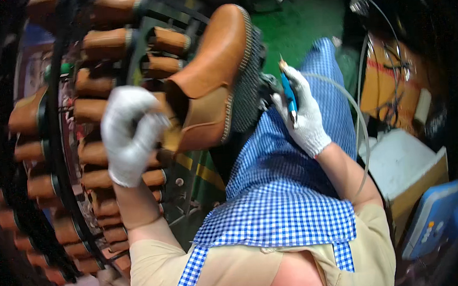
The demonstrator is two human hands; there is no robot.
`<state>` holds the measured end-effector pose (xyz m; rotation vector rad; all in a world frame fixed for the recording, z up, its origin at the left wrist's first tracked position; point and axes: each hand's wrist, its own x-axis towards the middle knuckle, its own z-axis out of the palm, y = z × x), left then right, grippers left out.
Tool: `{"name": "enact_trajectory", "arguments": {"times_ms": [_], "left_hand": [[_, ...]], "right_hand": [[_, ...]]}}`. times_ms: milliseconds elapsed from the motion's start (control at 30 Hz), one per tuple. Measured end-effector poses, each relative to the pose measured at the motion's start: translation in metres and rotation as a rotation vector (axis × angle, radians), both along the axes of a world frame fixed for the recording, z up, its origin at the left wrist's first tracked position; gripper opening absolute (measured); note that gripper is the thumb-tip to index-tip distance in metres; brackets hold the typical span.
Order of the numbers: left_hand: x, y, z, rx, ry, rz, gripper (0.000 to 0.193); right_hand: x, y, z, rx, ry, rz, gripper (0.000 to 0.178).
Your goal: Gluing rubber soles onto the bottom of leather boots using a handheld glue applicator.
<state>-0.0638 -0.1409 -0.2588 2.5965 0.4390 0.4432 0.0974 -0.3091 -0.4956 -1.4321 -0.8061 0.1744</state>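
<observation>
A brown leather ankle boot [214, 63], with a lighter side panel and a pale stitched welt, is tilted in front of me. Its opening faces left and its dark sole [246, 96] faces right. In a white knitted glove, my left hand [131, 129] is beside the boot's opening, fingers curled and smeared by motion; whether they hold anything is unclear. My right hand [304, 110], gloved too, grips a blue pen-shaped tool [288, 94] with a thin pointed tip, just right of the sole. A clear hose [356, 106] runs by this hand.
Many brown boots [105, 44] fill dark racks [64, 129] on the left. At right are a cardboard box [383, 85] with cables, a white-topped box [405, 156] and a blue device [434, 218]. A checked apron [277, 209] covers my lap; the floor [305, 18] is green.
</observation>
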Motion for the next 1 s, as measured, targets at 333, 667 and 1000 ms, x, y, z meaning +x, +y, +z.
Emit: {"name": "enact_trajectory", "arguments": {"times_ms": [333,667,1000], "left_hand": [[-0.027,-0.030,-0.024,0.314,0.239,-0.309,0.030],[-0.049,-0.039,0.098,0.891,-0.326,0.086,0.043],[0.003,0.172,0.226,0.899,-0.051,0.600,0.044]], "right_hand": [[-0.011,0.031,0.007,-0.014,0.188,0.110,0.066],[-0.003,0.031,0.003,-0.105,0.037,0.079,0.068],[-0.003,0.034,0.004,-0.086,-0.014,0.089,0.063]]}}
